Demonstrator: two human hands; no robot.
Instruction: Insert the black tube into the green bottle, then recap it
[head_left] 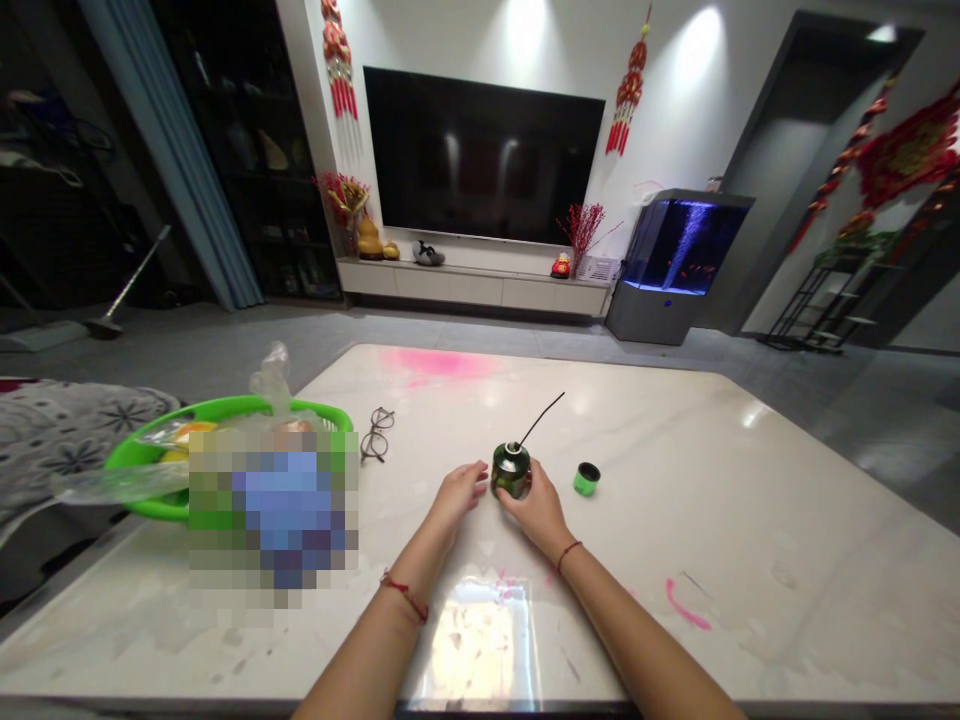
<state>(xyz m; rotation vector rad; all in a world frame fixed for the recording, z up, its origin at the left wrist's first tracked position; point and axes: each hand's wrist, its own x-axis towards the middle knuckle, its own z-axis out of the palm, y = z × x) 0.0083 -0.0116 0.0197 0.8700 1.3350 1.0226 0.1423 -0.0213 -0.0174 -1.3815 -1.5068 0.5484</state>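
Observation:
A small, rounded dark green glass bottle [510, 462] with a pale neck stands upright on the white marble-look table [675, 450]. From its mouth a thin black stick [541, 418] leans up to the right. My right hand [543, 512] is wrapped round the bottle's right side, thumb across the front. Just left of the bottle, my left hand [459, 496] is held with fingers a little apart and nothing in it; a narrow gap shows between it and the glass. To the right lies a short green cap [586, 480], its dark open end up.
At the left is a green plastic basket [124, 470] with fruit and clear bags, partly blurred out by a blue pixelated patch [292, 510]. Folded-out eyeglasses [377, 436] lie between basket and bottle. Pink stains [442, 362] mark the tabletop. A TV [484, 155] hangs beyond.

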